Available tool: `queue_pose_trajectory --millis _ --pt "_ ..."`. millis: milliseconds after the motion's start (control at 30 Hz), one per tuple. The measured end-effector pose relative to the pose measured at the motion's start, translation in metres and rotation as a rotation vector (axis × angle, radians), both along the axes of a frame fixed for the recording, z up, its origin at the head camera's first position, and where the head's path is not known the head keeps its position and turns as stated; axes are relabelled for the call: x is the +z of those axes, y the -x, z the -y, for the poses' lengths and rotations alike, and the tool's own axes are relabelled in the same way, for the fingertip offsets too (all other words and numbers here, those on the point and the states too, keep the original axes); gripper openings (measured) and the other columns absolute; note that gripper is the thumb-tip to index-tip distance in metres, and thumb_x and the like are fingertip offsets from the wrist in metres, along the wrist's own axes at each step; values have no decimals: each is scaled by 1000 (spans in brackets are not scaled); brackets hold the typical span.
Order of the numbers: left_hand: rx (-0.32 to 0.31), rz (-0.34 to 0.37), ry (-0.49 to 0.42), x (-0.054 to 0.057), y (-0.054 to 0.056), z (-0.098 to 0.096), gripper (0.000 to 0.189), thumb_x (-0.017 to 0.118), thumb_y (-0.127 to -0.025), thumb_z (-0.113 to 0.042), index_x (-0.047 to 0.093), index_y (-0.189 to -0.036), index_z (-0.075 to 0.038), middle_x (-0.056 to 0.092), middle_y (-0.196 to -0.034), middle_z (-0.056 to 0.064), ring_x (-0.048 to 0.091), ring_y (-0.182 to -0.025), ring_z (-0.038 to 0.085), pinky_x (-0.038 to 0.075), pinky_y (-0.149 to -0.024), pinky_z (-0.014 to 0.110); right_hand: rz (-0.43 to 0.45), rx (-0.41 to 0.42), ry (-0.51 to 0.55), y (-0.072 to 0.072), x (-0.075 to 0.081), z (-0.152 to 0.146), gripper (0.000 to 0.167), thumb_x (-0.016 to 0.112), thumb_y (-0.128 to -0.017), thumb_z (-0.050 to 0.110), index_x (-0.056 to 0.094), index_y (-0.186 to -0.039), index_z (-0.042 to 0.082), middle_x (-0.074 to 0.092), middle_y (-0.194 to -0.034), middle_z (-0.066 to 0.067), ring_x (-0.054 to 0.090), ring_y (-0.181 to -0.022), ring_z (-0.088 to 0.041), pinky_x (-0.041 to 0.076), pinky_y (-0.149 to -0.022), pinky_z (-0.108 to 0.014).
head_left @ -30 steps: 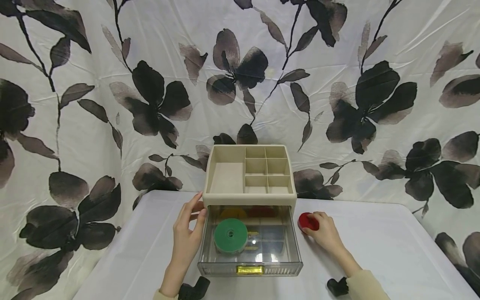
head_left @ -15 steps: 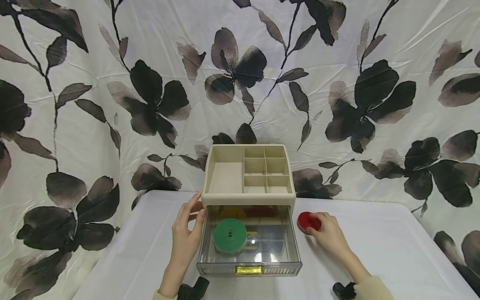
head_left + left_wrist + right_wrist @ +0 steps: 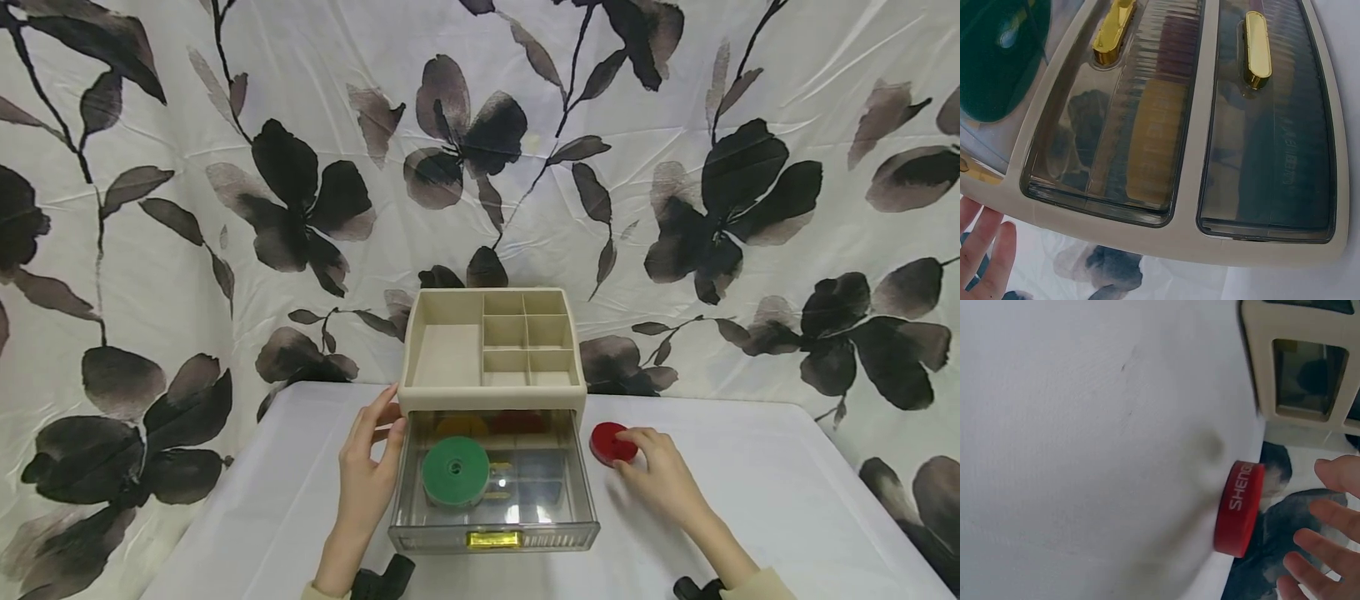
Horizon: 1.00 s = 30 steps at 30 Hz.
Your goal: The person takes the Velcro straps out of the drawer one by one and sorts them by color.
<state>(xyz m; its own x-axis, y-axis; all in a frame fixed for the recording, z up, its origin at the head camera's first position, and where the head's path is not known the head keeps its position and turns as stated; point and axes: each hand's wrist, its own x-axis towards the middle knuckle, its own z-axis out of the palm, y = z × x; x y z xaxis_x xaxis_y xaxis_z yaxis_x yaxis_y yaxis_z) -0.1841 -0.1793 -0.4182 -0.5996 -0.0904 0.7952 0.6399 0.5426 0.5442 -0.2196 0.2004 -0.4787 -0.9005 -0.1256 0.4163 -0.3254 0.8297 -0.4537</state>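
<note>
In the head view, a red round roll [image 3: 612, 443] lies on the table right of a cream desk organizer [image 3: 491, 398]. My right hand [image 3: 667, 479] is at its right edge. The right wrist view shows the roll [image 3: 1239, 509] standing apart from my spread fingertips [image 3: 1304, 540], with white lettering on its side. My left hand [image 3: 369, 467] rests with extended fingers along the organizer's left side. The top drawer [image 3: 493, 537], clear with a gold handle, is pulled out. Inside it lies a green round roll [image 3: 455, 472] beside flat, shiny clear pieces [image 3: 525, 483].
The organizer's top has one large and several small compartments [image 3: 528, 333]. Below, closed clear drawers [image 3: 1272, 156] with gold handles show yellow and dark contents. A white table [image 3: 750, 467] extends both sides, with a flowered cloth [image 3: 487, 167] behind.
My right hand has let go of the red roll and drawn slightly to the right; the roll stays by the organizer. My left hand has kept its place. The head view has shifted slightly.
</note>
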Motion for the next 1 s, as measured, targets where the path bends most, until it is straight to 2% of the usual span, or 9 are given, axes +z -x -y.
queue_pose_trajectory --millis 533,767,1000 --pt "6 21 -7 0 0 0 53 62 -87 7 52 -137 -8 63 -100 11 57 -98 -1 46 -83 9 -195 30 -17 -30 39 14 37 78 -76 7 68 -111 8 67 -110 -9 57 -105 -29 48 -87 -49" --pt "4 21 2 -1 0 1 53 62 -88 6 51 -138 -7 62 -101 12 56 -99 -2 47 -83 10 -270 26 -15 -42 58 19 32 76 -77 9 69 -108 11 68 -107 -3 56 -103 -20 43 -88 -38" --pt "4 28 6 -1 -1 0 52 62 -88 6 51 -138 -7 62 -102 11 56 -100 -2 48 -83 11 -349 59 -12 -55 76 23 34 77 -75 7 70 -108 11 68 -107 -1 56 -102 -17 40 -89 -30"
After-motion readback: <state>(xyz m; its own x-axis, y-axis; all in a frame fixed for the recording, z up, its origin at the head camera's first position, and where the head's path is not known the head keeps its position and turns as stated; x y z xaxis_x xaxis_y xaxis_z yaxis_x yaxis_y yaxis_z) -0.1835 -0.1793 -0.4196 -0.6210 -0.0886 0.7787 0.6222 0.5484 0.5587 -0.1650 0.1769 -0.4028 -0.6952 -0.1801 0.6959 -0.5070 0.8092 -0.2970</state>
